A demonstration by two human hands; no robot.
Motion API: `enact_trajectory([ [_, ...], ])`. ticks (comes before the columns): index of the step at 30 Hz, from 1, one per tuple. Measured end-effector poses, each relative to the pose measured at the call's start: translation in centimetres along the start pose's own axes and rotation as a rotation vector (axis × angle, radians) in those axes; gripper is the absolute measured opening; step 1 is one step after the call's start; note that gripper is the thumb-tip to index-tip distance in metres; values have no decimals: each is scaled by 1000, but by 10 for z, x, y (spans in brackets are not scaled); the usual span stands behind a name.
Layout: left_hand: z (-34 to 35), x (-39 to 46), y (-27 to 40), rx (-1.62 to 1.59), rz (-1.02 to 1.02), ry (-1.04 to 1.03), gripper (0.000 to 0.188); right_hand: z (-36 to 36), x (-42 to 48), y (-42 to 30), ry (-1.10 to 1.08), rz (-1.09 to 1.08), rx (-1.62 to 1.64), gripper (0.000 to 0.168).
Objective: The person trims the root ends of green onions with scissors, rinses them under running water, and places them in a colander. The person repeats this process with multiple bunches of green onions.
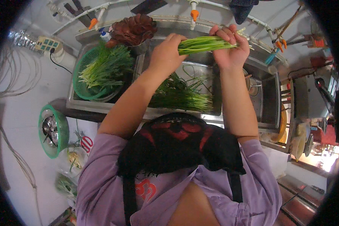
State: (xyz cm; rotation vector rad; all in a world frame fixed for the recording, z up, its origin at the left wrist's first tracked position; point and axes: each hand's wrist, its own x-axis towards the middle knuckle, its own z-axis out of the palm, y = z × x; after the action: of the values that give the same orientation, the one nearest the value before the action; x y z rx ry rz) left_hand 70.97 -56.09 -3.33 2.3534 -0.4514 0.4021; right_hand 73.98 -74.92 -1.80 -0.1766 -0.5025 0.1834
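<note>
A bunch of green chives or thin scallions (200, 45) is held up across the back of the middle sink basin. My left hand (169, 53) grips its leafy end. At the pale root end, my right hand (230, 42) supports the stalks on its palm with the fingers curled over them. Beneath my arms, more long green stalks (186, 99) lie in the stainless steel sink (216, 82), partly hidden by my left forearm. To the left, a green plastic basket (76, 76) holds a heap of feathery greens (107, 67).
Reddish-brown leafy matter (134, 29) fills a metal container behind the basket. Orange-handled taps (194, 14) line the wall pipe. A green basket of metal utensils (59, 135) and red-handled scissors (86, 144) are at lower left. Metal pans (252, 86) sit in the right basin.
</note>
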Motion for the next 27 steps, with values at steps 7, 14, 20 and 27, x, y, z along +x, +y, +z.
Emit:
enact_trajectory([
  [7,-50,-29,-1,268,45,135,42,-2,-1,25,-19,164,52,43],
  [14,-132,-116,-8,619,-263,179,45,-78,-1,61,128,337,86,62],
  [20,-250,-277,-30,836,-568,333,42,-35,-32,202,30,410,-630,32],
  [27,-335,-445,-58,833,-766,434,36,173,-101,428,-1043,151,-1137,19],
])
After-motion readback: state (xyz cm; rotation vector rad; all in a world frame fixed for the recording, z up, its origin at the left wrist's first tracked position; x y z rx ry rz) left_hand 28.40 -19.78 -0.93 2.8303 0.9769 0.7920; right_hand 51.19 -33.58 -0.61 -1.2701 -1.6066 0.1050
